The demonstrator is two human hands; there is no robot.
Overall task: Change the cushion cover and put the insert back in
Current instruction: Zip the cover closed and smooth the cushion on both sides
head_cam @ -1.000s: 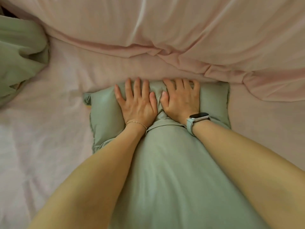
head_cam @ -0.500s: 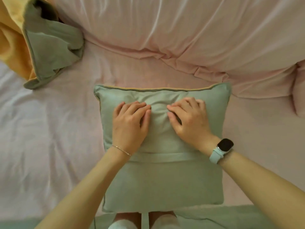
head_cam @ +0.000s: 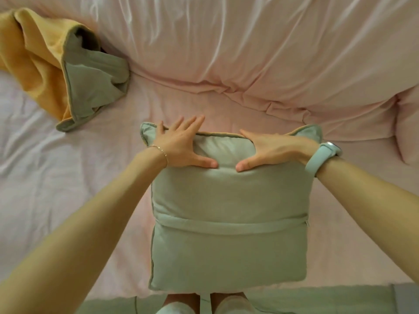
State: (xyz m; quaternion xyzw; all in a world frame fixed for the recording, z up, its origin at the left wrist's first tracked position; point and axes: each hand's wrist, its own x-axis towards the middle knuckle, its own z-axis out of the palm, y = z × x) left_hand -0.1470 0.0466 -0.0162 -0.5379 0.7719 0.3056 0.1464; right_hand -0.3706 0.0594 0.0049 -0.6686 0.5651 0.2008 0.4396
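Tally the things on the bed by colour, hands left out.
Green: 1, the cushion
Yellow and green: 1, the loose cover
Pink: 1, the duvet
Total: 3

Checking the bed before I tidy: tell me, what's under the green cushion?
The green cushion lies on the pink bedsheet. Whatever sits directly beneath it is covered.

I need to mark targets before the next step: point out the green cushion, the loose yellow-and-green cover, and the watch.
green cushion (head_cam: 229, 252), head view, lower front panel below the flap seam.
yellow-and-green cover (head_cam: 90, 75), head view, its green inner fabric.
watch (head_cam: 322, 155), head view, the pale strap on the right wrist.
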